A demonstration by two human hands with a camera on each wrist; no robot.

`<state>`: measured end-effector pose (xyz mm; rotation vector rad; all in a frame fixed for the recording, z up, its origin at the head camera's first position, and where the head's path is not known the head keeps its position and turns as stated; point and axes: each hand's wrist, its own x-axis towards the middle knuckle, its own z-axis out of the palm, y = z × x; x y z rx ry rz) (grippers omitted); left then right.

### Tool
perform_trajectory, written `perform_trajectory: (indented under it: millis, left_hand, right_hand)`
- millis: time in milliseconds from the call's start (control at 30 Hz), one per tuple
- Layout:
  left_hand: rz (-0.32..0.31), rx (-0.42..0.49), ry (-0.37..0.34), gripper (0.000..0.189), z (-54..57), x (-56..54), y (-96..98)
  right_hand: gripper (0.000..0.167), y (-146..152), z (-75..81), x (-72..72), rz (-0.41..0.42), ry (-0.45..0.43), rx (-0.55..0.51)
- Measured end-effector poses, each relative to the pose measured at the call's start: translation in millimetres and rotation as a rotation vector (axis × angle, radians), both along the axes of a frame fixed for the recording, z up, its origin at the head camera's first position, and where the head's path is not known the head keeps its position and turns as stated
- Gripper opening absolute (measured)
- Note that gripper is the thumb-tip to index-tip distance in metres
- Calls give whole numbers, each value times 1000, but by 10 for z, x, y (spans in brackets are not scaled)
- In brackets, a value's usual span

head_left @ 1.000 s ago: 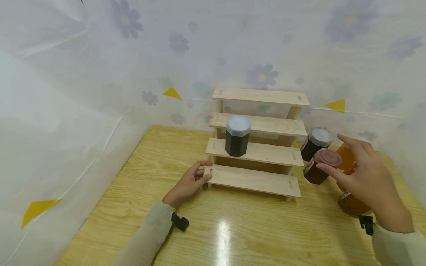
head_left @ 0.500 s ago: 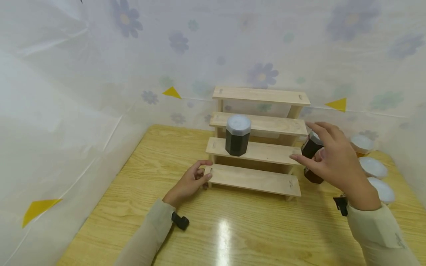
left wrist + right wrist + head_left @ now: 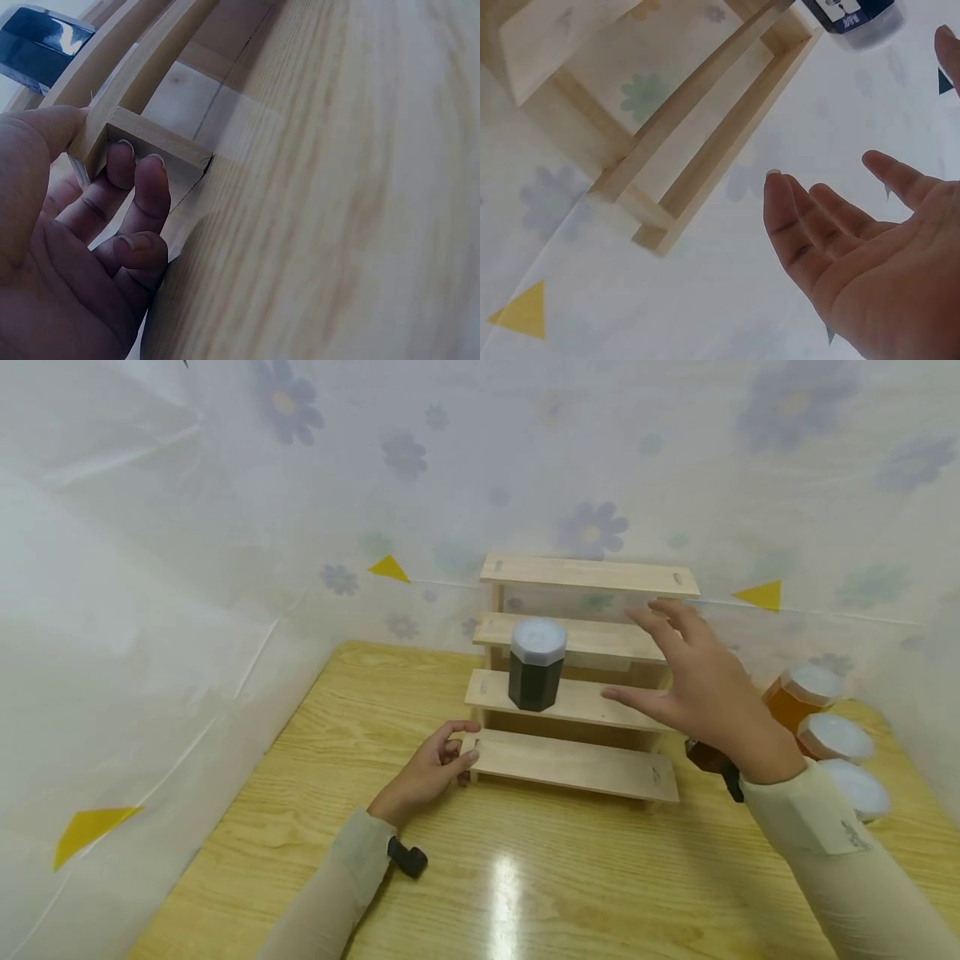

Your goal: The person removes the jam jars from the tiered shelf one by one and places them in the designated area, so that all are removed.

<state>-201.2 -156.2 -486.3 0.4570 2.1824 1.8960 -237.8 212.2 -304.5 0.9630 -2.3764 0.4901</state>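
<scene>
A tiered wooden display shelf [image 3: 570,767] stands on the table. On its second step from the bottom, left of centre, sits an upright dark jar [image 3: 536,685] with a whitish lid; the right wrist view shows part of the same jar [image 3: 851,11]. My left hand [image 3: 427,772] holds the left end of the lowest board, thumb above and fingers curled against the end, as the left wrist view confirms. Spread and holding nothing, my right hand [image 3: 708,693] hangs in front of the shelf's right side, thumb and fingers apart, short of the jar.
At the right stand several jars, among them an orange one [image 3: 795,697] with a pale lid. A dark reddish jar [image 3: 705,756] is mostly hidden beneath my right wrist. Flower-patterned sheeting [image 3: 592,460] hangs behind the table [image 3: 337,710].
My right hand has moved left from above the jars at the right to in front of the shelf, its fingers spread throughout. My left hand and the dark jar on the step have stayed put.
</scene>
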Motion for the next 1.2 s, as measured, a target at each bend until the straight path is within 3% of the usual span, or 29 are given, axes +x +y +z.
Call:
perform_trajectory:
  millis: [433,800,1200]
  left_hand:
    - [-3,5,4,43,0,-9,-3]
    - [-10,-14,44,42,-4,-12,-1]
    - [5,1,6,43,-8,-7,-2]
  right_hand:
    - [104,-449,52,-140,22,-48,110]
    - [104,-699,41,-250,56,-31,197]
    - [101,-921,30,-328,112,-17,209]
